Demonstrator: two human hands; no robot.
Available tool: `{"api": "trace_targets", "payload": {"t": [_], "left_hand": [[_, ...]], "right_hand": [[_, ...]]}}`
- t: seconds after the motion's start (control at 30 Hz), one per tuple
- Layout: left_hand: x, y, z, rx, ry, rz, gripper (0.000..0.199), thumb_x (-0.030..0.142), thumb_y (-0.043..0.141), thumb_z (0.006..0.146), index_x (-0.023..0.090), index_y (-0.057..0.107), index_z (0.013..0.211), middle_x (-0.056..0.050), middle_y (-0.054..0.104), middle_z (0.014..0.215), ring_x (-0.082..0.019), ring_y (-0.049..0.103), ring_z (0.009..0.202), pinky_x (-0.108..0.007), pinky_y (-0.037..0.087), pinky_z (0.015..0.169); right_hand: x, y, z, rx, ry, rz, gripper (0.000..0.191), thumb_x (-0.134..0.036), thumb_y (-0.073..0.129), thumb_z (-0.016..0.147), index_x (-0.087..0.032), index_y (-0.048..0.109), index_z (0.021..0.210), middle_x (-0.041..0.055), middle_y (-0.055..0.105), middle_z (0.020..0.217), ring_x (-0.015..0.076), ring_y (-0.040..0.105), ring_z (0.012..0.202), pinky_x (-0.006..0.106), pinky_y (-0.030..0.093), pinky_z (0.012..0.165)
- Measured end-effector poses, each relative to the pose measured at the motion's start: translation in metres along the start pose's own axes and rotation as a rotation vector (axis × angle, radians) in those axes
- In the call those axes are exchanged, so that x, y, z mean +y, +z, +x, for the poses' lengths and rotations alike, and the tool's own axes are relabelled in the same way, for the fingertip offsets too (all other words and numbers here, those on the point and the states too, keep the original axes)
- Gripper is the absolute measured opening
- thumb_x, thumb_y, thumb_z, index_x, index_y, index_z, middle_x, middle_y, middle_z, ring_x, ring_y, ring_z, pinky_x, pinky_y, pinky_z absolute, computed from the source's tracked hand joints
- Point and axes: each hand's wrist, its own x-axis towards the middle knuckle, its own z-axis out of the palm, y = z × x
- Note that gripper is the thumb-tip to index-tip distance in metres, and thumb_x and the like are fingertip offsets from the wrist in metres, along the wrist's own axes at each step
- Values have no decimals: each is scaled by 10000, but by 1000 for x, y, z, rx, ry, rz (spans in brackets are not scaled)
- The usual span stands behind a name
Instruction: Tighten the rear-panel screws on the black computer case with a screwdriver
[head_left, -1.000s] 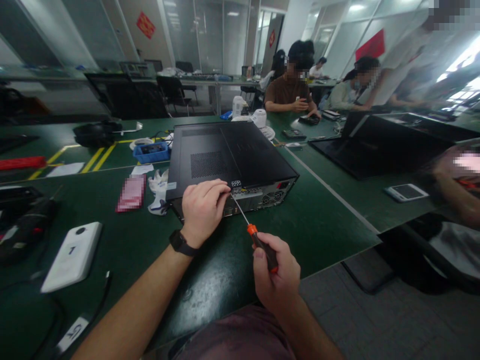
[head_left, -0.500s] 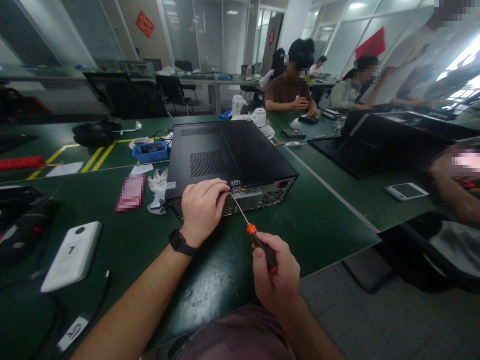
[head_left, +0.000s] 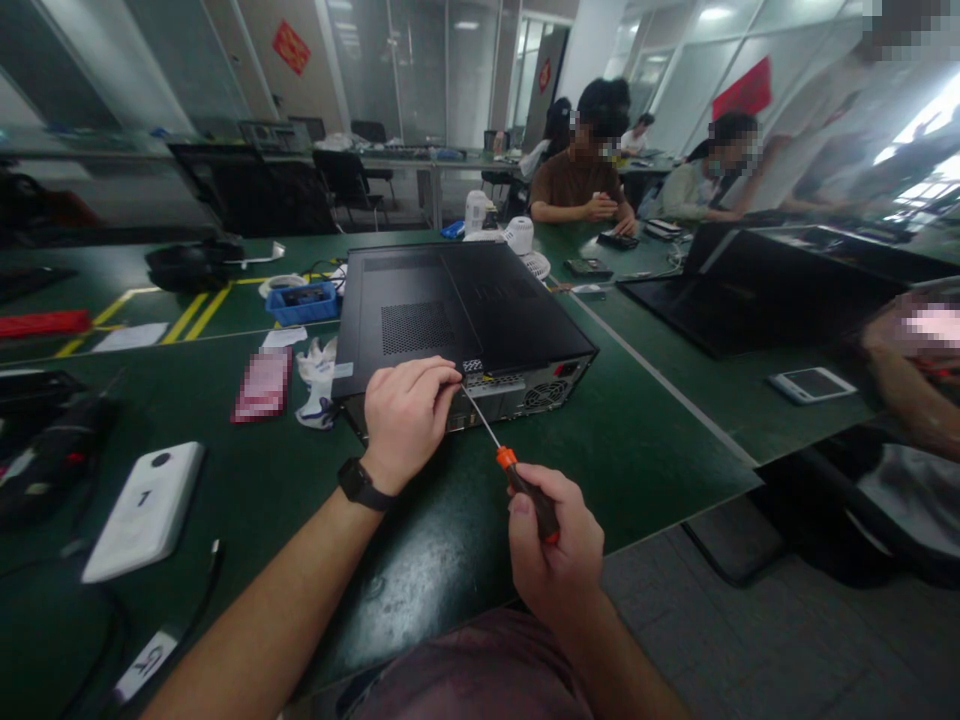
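Observation:
A black computer case (head_left: 491, 300) lies flat on the green table, its rear panel with the fan grille towards me. My right hand (head_left: 559, 530) is wrapped round the dark handle of a screwdriver (head_left: 529, 495) with orange ends. Its thin shaft slants up and left to the rear edge of the case, where the tip meets my left fingertips. There, my left hand (head_left: 409, 405) rests against the case edge with thumb and fingers pinched together. Whatever lies between those fingers is hidden.
Left of the case are a white glove (head_left: 316, 385), a blue bin (head_left: 302, 304) and a white power bank (head_left: 145, 512). A phone (head_left: 812, 384) and another opened black case (head_left: 750, 290) lie to the right. Several people sit beyond; a person's arm (head_left: 911, 370) reaches in at right.
My right hand and the screwdriver handle have shifted very slightly right and down. My left hand and the case stay where they were.

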Motion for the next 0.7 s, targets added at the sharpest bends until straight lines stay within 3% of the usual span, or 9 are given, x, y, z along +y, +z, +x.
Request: {"api": "trace_targets", "payload": {"t": [0.7], "left_hand": [[1,1,0,17,-18,-21,83,245,630,985,252,711,971,-26,794,1133,-222,732,1066,-409,455,876]], "right_hand": [[0,0,1,-11,-27,-2,240,-181,554,942,-217,597,1176,36,730,901,173,731,739,305,611,661]]}}
